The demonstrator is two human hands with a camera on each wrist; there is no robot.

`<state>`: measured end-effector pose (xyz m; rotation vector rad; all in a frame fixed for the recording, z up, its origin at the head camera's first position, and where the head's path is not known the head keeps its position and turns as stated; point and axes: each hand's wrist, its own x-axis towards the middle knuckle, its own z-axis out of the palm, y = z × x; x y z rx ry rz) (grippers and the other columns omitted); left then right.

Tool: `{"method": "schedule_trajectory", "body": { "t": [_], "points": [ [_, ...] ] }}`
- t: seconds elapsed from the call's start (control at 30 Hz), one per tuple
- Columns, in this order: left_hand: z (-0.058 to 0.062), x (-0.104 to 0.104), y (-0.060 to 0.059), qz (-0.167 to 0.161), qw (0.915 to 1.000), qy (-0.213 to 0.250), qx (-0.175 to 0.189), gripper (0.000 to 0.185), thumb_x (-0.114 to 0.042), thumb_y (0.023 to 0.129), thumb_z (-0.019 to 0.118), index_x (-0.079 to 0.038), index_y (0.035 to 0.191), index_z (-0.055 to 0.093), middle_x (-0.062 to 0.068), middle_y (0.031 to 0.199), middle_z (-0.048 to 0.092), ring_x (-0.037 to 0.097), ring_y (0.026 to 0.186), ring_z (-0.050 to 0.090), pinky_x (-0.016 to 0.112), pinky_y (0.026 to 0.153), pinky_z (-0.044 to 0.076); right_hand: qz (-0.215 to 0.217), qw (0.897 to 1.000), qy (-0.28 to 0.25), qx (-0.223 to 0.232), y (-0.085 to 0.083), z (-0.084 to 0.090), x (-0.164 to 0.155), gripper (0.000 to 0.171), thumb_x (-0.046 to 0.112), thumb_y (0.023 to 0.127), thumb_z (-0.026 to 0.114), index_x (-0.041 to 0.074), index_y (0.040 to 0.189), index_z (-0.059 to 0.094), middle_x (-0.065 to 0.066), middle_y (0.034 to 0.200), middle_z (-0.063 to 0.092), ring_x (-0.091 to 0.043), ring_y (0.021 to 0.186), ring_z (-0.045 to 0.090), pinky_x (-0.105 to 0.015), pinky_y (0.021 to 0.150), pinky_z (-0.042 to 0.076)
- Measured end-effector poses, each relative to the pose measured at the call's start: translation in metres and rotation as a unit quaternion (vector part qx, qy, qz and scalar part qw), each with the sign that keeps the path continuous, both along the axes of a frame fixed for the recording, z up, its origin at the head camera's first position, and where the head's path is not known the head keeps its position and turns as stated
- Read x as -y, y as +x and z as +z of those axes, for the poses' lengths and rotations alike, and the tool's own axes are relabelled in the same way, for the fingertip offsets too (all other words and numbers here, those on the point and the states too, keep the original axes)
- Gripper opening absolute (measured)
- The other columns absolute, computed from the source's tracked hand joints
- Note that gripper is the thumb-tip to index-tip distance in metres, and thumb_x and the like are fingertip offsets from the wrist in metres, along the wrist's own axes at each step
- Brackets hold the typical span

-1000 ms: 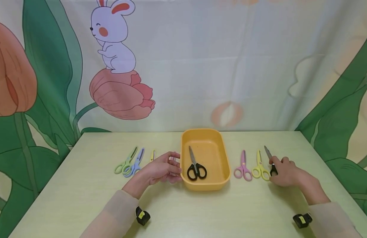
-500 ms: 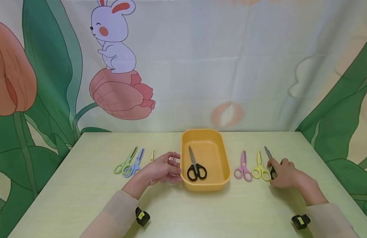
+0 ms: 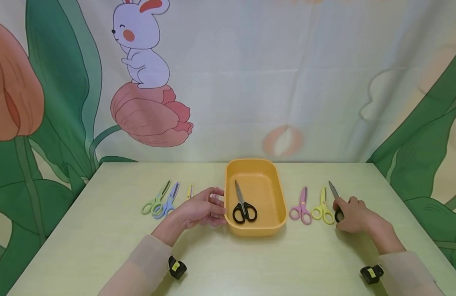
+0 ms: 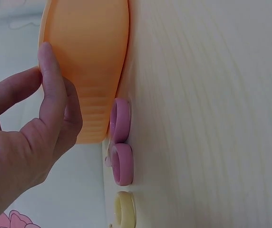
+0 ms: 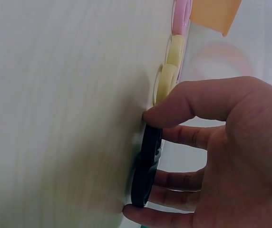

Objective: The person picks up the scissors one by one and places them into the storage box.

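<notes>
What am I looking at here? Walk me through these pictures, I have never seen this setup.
A person works with two bare hands at a table. One camera sits on the head; one on each wrist. The left hand holds the rim of an orange tray, which contains black scissors. The right hand pinches the handle of a second black pair with thumb and fingers. Yellow scissors and pink scissors lie beside it; green scissors and blue scissors lie on the left.
</notes>
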<state>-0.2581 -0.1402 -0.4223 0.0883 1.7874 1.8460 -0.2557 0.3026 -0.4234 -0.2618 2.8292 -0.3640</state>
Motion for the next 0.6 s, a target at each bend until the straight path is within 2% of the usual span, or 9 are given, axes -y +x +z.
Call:
{"method": "schedule_trajectory", "body": {
  "t": [0.33, 0.6],
  "points": [
    [-0.0009, 0.0013, -0.0002, 0.007, 1.0, 0.005, -0.002, 0.058, 0.012, 0.096, 0.06, 0.001, 0.145, 0.03, 0.016, 0.11, 0.048, 0.026, 0.079, 0.069, 0.037, 0.074, 0.061, -0.006, 1.0, -0.007, -0.01, -0.0033, -0.0011, -0.0003, 0.042, 0.015, 0.081, 0.076, 0.003, 0.116, 0.055, -0.025, 0.103, 0.046, -0.041, 0.092, 0.046, -0.052, 0.073, 0.044],
    [-0.0008, 0.0005, 0.0, 0.003, 1.0, -0.001, -0.005, 0.056, 0.012, 0.096, 0.06, 0.0, 0.144, 0.032, 0.016, 0.111, 0.048, 0.027, 0.08, 0.069, 0.037, 0.074, 0.061, -0.015, 0.999, -0.019, -0.028, -0.0065, -0.0074, -0.005, 0.045, 0.024, 0.079, 0.078, 0.005, 0.113, 0.057, -0.023, 0.101, 0.046, -0.039, 0.088, 0.046, -0.048, 0.068, 0.043]
  ]
}}
